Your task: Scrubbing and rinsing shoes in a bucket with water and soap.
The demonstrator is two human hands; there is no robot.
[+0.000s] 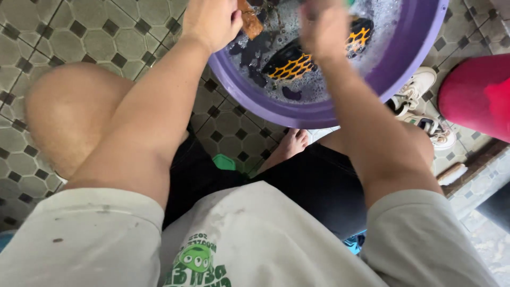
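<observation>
both hands over the basin point(414, 58): left hand point(212, 21) grasps a brush point(249, 21); right hand point(321, 24) blurred, grip unclear.

A home washing corner: patterned floor tiles point(95, 37), a purple basin point(409, 58) of soapy water, white sneakers point(419, 106) beside it.

My brown brush point(249, 21) is above the black-and-orange shoes point(291, 66), which lie soaking in the soapy purple basin point(404, 58).
</observation>
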